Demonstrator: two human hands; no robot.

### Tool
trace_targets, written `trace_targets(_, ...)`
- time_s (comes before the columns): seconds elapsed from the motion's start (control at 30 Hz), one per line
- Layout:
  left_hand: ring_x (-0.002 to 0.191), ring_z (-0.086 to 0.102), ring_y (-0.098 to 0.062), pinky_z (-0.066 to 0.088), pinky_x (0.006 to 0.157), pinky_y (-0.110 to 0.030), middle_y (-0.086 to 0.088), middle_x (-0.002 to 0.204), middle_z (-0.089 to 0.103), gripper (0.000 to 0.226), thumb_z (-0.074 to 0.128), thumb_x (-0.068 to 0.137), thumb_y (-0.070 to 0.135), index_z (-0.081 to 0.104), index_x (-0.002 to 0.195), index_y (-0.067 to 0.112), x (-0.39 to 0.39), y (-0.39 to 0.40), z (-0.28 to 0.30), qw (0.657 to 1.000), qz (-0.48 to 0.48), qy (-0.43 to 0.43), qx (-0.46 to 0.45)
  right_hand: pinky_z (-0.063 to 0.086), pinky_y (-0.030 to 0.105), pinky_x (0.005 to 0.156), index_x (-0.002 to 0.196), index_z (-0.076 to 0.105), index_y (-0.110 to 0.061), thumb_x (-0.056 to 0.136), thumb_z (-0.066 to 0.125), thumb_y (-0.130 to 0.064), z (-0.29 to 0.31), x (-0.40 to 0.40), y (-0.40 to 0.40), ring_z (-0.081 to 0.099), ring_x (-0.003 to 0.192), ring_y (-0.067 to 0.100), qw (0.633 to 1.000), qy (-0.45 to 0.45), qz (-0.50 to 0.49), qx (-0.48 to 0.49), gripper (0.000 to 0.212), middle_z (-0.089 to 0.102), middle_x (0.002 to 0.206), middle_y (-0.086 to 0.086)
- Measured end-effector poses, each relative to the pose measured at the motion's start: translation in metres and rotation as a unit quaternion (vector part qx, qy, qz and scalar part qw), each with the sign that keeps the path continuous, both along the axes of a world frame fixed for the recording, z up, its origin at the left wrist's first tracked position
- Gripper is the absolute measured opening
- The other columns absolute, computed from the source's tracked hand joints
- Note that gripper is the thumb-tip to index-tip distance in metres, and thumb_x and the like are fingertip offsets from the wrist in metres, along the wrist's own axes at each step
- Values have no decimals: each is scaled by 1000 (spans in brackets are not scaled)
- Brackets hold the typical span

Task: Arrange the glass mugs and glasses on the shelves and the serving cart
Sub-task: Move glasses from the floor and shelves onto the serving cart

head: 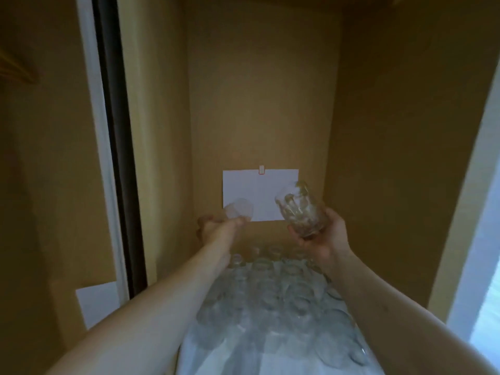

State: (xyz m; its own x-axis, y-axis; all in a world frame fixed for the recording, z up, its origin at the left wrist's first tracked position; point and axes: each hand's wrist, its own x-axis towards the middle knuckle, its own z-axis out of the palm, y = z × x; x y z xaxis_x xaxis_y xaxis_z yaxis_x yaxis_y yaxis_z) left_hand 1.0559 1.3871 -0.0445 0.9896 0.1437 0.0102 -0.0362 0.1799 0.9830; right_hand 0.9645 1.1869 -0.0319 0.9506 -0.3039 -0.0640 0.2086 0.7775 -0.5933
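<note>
Blurry glass and hidden bits

The left hand and the small glass it holds are smeared. The many glasses on the shelf melt together, too blurry to count. Both arms and the side paper are partly cut off or hidden.

packed glasses below, open room above

No text, number or brand can be read anywhere. The white rectangular paper sheet clipped to the brown back wall looks blank, though blur might hide faint print; the second white sheet at lower left likewise.
</note>
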Motion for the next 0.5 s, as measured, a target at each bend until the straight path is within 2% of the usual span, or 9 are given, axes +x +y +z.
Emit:
trace_targets(0.07, 92, 71, -28, 60, 69, -34, -14, 114, 69, 79, 95, 59, 12, 56, 127, 7, -18, 5, -4, 997, -58, 3, -48, 52, 41, 94, 129, 65, -15, 89, 71, -42, -3, -24, 9, 67, 115, 27, 1000, -12, 10, -25, 49, 70, 126, 10)
trace_targets(0.13, 82, 75, -26, 57, 56, -28, -13, 99, 76, 65, 92, 62, 6, 64, 121, 4, -36, 10, -11, 989, -116, -2, -92, 53, 35, 87, 133, 63, -16, 84, 78, -33, -5, -48, 19, 67, 113, 21, 999, -12, 5, -39, 53, 71, 125, 6)
trace_targets(0.17, 82, 76, -26, 57, 56, -28, -13, 97, 77, 62, 92, 64, 5, 65, 120, 4, -43, 12, -15, 985, -142, -4, -102, 54, 34, 87, 134, 63, -16, 83, 79, -26, -7, -58, 23, 68, 114, 21, 999, -12, 1, -39, 54, 71, 126, 6)
trace_targets(0.2, 86, 76, -26, 59, 62, -31, -13, 101, 77, 62, 92, 65, 6, 64, 120, 5, -50, 13, -18, 980, -166, -4, -105, 54, 35, 90, 132, 62, -14, 81, 81, -19, -9, -69, 25, 68, 115, 23, 999, -11, -6, -38, 55, 70, 126, 7)
trace_targets(0.27, 97, 74, -26, 58, 85, -41, -10, 112, 74, 66, 94, 65, 11, 59, 121, 14, -62, 16, -20, 973, -207, -5, -105, 53, 41, 94, 128, 63, -11, 77, 83, -11, -15, -89, 29, 68, 116, 29, 998, -3, -23, -52, 55, 70, 127, 11)
trace_targets(0.33, 98, 75, -23, 56, 93, -43, -7, 114, 74, 73, 96, 60, 14, 58, 122, 17, -76, 16, -21, 960, -249, -11, -127, 52, 46, 94, 127, 64, -11, 79, 83, -11, -20, -107, 30, 68, 116, 31, 997, 6, -47, -68, 52, 70, 126, 12)
trace_targets(0.37, 95, 75, -20, 58, 89, -40, -4, 111, 75, 74, 97, 57, 18, 59, 120, 18, -83, 15, -21, 957, -260, -15, -129, 52, 48, 97, 126, 65, -12, 80, 83, -13, -23, -116, 30, 68, 114, 31, 996, 7, -61, -71, 49, 71, 124, 11)
trace_targets(0.43, 85, 73, -12, 53, 69, -30, 7, 101, 74, 66, 98, 53, 31, 62, 107, 28, -100, 12, -19, 965, -249, -15, -84, 50, 52, 101, 122, 67, -13, 79, 83, -19, -27, -133, 30, 71, 109, 30, 993, 9, -89, -82, 47, 73, 119, 10)
trace_targets(0.5, 68, 67, -6, 46, 52, -22, 9, 87, 72, 62, 97, 50, 40, 64, 100, 25, -112, 7, -21, 969, -240, -19, -53, 48, 49, 104, 119, 71, -14, 75, 87, -25, -31, -152, 28, 72, 105, 27, 989, 13, -107, -105, 48, 74, 117, 10)
